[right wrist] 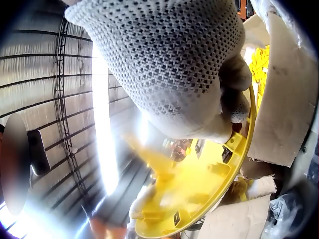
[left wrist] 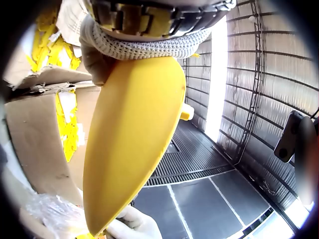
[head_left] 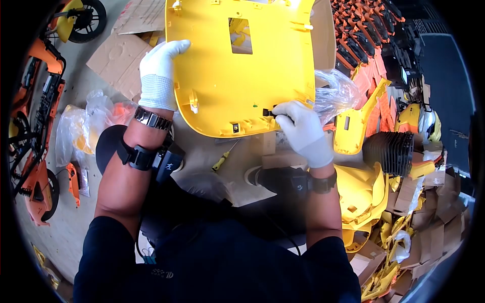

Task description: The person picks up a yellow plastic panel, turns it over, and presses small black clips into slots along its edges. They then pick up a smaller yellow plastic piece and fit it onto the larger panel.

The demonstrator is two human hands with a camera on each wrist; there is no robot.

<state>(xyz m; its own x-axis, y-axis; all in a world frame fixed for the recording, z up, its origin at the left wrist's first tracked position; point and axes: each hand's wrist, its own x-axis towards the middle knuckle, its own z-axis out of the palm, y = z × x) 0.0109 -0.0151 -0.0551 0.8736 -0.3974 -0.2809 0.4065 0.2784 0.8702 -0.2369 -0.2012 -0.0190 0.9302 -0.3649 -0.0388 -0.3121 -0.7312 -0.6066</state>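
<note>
A large yellow plastic panel (head_left: 207, 81) with a rectangular cut-out is held up, its inner side with ribs and tabs facing me. My gloved left hand (head_left: 160, 73) grips the panel's left edge, thumb over the inner face. At the lower right edge my gloved right hand (head_left: 302, 131) pinches a small black clip (head_left: 268, 112), right at the rim. A similar dark metal clip (head_left: 235, 128) sits on the bottom edge. The left wrist view shows the panel's smooth outer side (left wrist: 134, 129); in the right wrist view the glove (right wrist: 169, 74) hides most of the pinched clip.
A screwdriver (head_left: 222, 159) lies on the floor below the panel. Cardboard (head_left: 118, 65) and plastic bags (head_left: 83, 126) are at left. Yellow panels (head_left: 358, 194) are stacked at right, with orange parts behind. Orange scooter frames (head_left: 45, 121) stand at far left.
</note>
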